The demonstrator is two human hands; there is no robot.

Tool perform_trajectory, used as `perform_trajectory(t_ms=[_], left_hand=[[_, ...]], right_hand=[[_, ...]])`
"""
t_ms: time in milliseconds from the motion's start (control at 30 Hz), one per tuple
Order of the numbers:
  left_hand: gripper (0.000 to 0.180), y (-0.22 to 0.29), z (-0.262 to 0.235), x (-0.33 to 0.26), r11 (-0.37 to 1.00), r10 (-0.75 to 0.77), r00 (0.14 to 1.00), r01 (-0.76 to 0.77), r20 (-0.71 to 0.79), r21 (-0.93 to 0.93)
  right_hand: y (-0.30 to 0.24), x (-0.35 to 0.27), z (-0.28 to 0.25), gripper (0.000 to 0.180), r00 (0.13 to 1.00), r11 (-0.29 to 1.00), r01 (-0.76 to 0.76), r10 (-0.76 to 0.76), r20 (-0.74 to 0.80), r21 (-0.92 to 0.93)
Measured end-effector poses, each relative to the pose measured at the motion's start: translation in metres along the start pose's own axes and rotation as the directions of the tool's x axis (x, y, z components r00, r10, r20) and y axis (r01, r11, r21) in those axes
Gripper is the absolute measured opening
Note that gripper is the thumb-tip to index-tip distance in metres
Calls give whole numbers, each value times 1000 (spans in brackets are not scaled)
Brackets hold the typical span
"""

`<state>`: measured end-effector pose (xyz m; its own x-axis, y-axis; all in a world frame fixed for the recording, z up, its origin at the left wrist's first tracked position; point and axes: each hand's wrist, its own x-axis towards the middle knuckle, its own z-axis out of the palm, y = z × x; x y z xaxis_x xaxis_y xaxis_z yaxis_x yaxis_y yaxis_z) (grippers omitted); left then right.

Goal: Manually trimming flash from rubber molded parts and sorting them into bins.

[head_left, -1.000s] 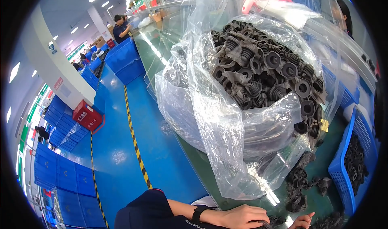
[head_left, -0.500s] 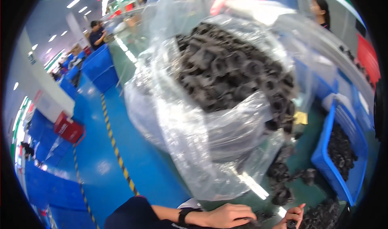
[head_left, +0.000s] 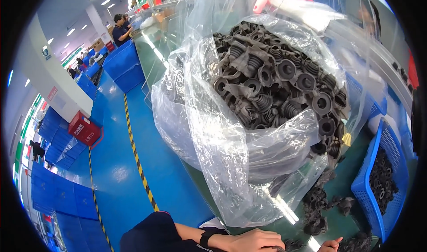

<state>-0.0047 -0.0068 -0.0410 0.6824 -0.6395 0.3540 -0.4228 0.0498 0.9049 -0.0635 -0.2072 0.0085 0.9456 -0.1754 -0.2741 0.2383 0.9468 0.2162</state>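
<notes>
Camera's swung back left, so the big clear bag (head_left: 249,163) of black rubber boots (head_left: 275,87) sits a bit more centred on the green bench (head_left: 351,172). Best bet: pick loose parts one by one. Left hand (head_left: 253,241) lies flat, loosely curled, beside loose pieces (head_left: 318,207); right hand (head_left: 330,245) barely shows, can't tell its grip.
</notes>
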Motion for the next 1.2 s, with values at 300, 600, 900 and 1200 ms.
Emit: perform_trajectory(t_ms=[300,600,900,1200], left_hand=[[12,0,-1,1,1000,-10,1000,10,4,-5],[11,2,-1,0,999,-43,999,43,19,-10],[14,-8,7,-5,997,-47,999,45,-21,-68],[14,-7,9,-6,998,-5,999,1,-50,-64]], right_hand=[[-1,1,-2,31,999,1000,-14,14,-31,5],[4,1,-6,36,997,996,72,-73,-22,-53],[7,3,3,31,999,999,41,-41,-11,-26],[4,-5,6,31,1000,1000,1,-1,-2,-11]])
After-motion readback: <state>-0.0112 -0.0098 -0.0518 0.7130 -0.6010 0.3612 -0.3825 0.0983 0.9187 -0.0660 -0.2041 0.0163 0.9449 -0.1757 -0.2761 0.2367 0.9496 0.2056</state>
